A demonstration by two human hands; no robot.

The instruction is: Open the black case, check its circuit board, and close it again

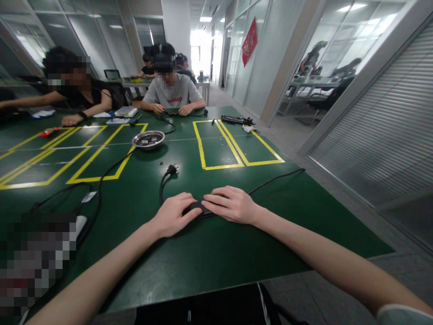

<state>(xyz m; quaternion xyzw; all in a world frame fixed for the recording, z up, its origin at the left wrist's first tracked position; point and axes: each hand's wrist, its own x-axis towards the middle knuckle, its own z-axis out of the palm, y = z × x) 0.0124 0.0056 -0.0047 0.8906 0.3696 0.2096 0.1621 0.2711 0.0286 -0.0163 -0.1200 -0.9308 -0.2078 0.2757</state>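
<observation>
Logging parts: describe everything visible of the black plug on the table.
The plug is black, apparently molded plastic, with metallic-looking prongs pointing right in the picture; their exact shape is too small to tell. It lies on the green table, unplugged, touched by no hand. Its black cord curves back toward the left hand.

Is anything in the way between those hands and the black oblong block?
Nothing visible is: the left hand and right hand both touch the black oblong block. The black plug with metal prongs lies beyond the left hand, not between.
</observation>
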